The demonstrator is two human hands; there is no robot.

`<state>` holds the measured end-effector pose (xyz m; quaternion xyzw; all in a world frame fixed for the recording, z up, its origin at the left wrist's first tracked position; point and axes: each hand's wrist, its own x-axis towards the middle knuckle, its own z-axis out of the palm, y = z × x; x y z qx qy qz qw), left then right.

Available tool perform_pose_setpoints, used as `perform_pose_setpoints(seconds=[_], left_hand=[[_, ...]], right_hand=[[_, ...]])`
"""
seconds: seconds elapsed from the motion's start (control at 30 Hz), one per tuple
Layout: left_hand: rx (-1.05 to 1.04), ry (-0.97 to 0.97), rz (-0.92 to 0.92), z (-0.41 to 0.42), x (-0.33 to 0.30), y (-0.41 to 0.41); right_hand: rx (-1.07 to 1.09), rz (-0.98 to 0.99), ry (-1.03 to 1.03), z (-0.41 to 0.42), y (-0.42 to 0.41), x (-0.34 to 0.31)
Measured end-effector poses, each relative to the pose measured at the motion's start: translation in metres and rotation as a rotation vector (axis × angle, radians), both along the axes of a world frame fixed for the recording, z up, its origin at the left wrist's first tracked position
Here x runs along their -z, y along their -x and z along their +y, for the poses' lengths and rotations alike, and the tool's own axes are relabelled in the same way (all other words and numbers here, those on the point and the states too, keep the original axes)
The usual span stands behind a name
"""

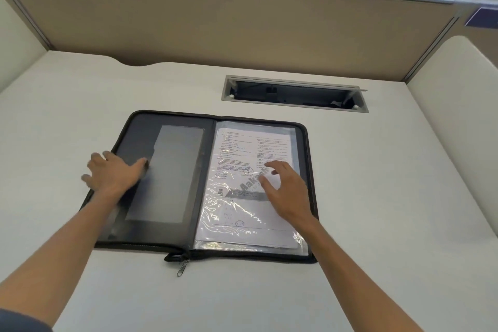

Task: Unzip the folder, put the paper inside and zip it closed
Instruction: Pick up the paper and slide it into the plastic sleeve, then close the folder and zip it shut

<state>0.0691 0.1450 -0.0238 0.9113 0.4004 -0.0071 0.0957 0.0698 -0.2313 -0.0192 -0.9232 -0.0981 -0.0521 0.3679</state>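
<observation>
A black zip folder [140, 127] lies wide open and flat on the desk. Its right half holds a printed paper [242, 148] under a clear plastic sleeve. The left half shows a dark inner cover with a grey pocket [172, 170]. My left hand [113, 172] rests flat on the left half near its outer edge, fingers spread. Over the paper's right side hovers my right hand [285, 191], fingers apart and lightly curled, holding nothing. The metal zip pull [183, 268] hangs at the folder's near edge by the spine.
The cream desk [377, 197] has a recessed cable tray [293, 94] with its lid up just behind the folder. Tan partition panels [242, 29] wall in the back. A cream side panel [458, 116] stands at the right.
</observation>
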Motion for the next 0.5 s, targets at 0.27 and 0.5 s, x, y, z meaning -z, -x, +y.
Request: perform_pose_setpoints(seconds=[0.27,0.5], left_hand=[[-0.057,0.047,0.072,0.035,-0.004,0.02],[-0.11,0.363,-0.154,0.049,-0.029,0.023]], right_hand=[[-0.045,0.05,-0.129,0.029,0.032,-0.021],[-0.092,0.044,-0.227,0.057,0.055,-0.047]])
